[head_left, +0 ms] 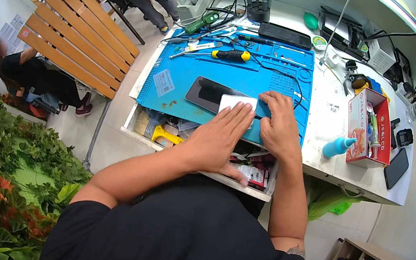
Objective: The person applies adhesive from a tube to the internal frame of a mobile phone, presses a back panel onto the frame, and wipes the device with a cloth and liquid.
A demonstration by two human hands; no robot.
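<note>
A dark phone (206,93) lies face up on a blue work mat (174,68). My left hand (222,135) is stretched flat over a small white cloth or pad (231,100), pressing it onto the phone's right part. Its thumb points down over the open drawer. My right hand (279,125) rests at the phone's right end, fingers bent, with a small dark bit showing by its thumb. What its fingers hold there is hidden. A yellow-and-black screwdriver (230,55) lies on the mat beyond the phone.
The open drawer (130,130) below the mat holds a yellow-handled brush (165,136) and packets. To the right stand a blue bottle (338,147) and a red-and-white box (366,130) of tubes. Another phone (286,35), tools and cables lie at the back.
</note>
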